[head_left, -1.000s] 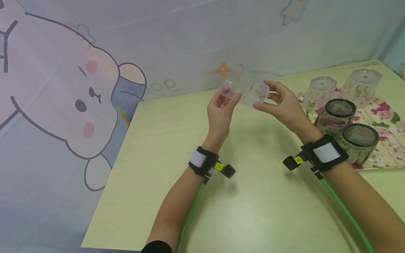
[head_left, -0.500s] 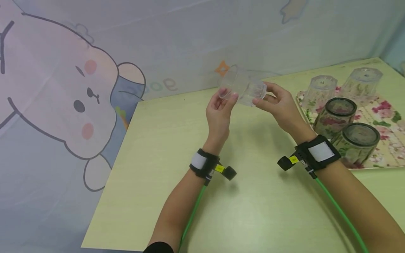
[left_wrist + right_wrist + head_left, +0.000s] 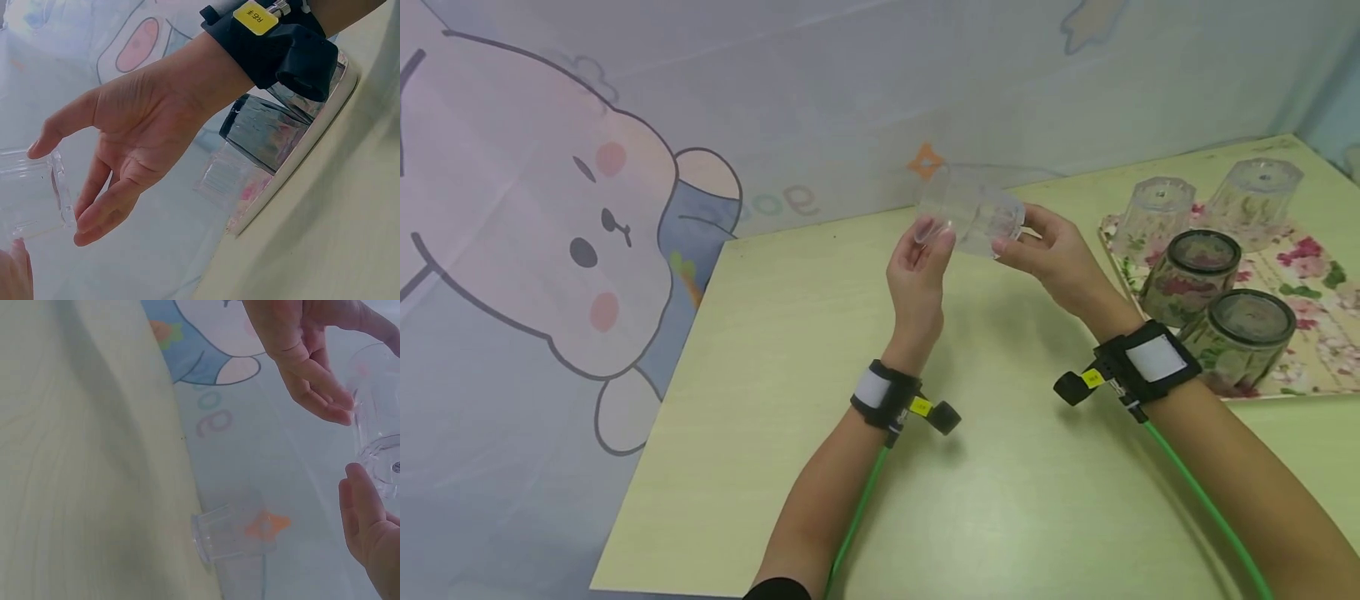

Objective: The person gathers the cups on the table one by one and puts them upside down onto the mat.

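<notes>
Hands, head view: left hand (image 3: 917,292) pinches rim, right hand (image 3: 1060,260) base of clear tapered glass-like cup (image 3: 968,218), sideways above pale table (image 3: 775,333). Left wrist: fingertips (image 3: 87,220) only; loosening could drop it. Right wrist: second clear cup (image 3: 234,536) at far edge; swing could topple it.

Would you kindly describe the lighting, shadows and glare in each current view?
Head view: pale glare and soft shadows on the table, and the held clear cup nearly blends into the backdrop; left wrist: a broad, dim shadow across the table; right wrist: a long, soft shadow band on the table.
</notes>
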{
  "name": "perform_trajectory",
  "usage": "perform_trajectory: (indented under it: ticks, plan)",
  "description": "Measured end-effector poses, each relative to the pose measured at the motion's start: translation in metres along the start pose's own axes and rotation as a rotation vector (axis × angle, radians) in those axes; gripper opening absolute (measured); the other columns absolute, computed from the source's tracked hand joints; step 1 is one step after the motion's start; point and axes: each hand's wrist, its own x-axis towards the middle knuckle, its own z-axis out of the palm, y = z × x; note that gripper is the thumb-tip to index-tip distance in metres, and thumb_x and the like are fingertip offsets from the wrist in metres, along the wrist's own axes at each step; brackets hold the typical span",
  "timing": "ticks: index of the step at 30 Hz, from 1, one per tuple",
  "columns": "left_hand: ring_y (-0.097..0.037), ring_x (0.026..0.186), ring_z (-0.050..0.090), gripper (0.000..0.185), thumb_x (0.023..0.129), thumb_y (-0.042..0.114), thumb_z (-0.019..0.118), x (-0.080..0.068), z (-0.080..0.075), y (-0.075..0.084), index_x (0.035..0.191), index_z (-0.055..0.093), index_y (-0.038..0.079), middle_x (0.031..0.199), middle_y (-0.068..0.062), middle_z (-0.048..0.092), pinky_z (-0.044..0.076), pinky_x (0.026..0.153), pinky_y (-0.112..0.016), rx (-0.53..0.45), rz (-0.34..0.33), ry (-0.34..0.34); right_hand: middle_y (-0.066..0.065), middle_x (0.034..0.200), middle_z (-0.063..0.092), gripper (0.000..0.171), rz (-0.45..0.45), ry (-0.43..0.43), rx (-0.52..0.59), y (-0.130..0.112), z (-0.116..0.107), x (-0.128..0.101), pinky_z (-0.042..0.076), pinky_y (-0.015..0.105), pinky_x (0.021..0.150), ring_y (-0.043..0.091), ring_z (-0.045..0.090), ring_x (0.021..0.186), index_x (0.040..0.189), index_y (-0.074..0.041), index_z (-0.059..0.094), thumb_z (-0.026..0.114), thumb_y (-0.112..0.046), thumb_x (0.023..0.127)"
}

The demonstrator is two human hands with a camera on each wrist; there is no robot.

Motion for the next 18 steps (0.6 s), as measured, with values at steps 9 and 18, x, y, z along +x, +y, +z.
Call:
perform_trajectory:
  ticks: [9,18]
  plan:
    - [-0.009,0.111,0.059,0.059,0.081,0.024,0.068,-0.0010,-0.0012,-0.0036,0.133,0.051,0.002,0.130,-0.016,0.058,0.048,0.104,-0.027,-0.007,0.008,-0.004,-0.004,0.118,0.056,0.051,0.007,0.003,0.045,0.0010,0.0011,-0.0008,0.054,0.015,0.085,0.001,0.063,0.104,0.139,0.000,0.040,0.060,-0.004,0.092]
    - [-0.013,0.116,0.058,0.054,0.085,0.016,0.062,0.0032,-0.0032,0.0023,0.135,0.048,0.000,0.137,-0.022,0.053,0.048,0.106,-0.031,0.012,-0.001,-0.070,-0.004,0.109,0.063,0.041,-0.046,0.027,0.066,-0.0023,-0.0006,-0.0001,0.055,0.016,0.081,0.003,0.065,0.098,0.128,-0.005,0.052,0.063,0.001,0.088]
